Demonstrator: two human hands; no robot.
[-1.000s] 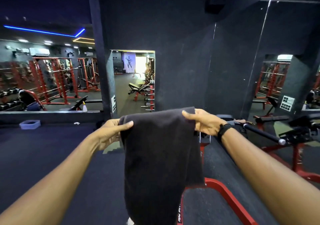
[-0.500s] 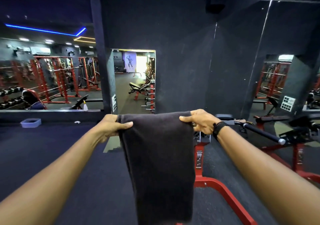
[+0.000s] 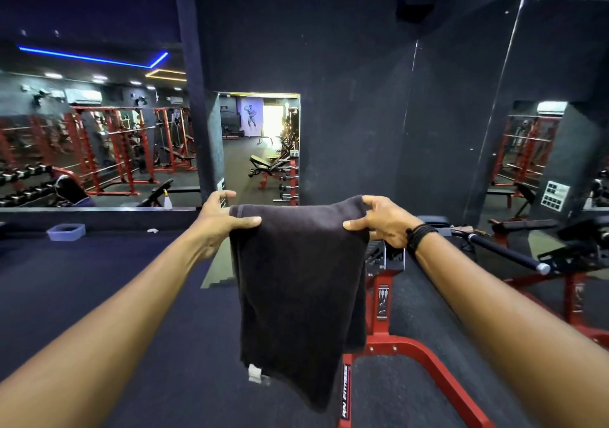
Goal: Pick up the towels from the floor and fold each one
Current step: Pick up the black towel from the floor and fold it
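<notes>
**Dim gym, one blown-out doorway**

The room is dark overall; black walls and floor swallow detail. The strongest light is a bright opening (image 3: 273,120) seen in the mirror, overexposed to white with a soft glare around it. A blue LED strip (image 3: 92,58) and small ceiling spotlights (image 3: 99,78) add weak colour at upper left. Both forearms are evenly lit, without hard shadows. The dark towel (image 3: 296,289) shows little texture. Wide-angle distortion bends the pillar and mirror edges, stretching the arms toward the corners. Distant racks look soft.

You're standing in a gym: red steel squat racks (image 3: 112,150) and dumbbell rows (image 3: 23,180) far left, a black padded bench (image 3: 267,165) beyond, wall mirrors (image 3: 543,150) right.
</notes>
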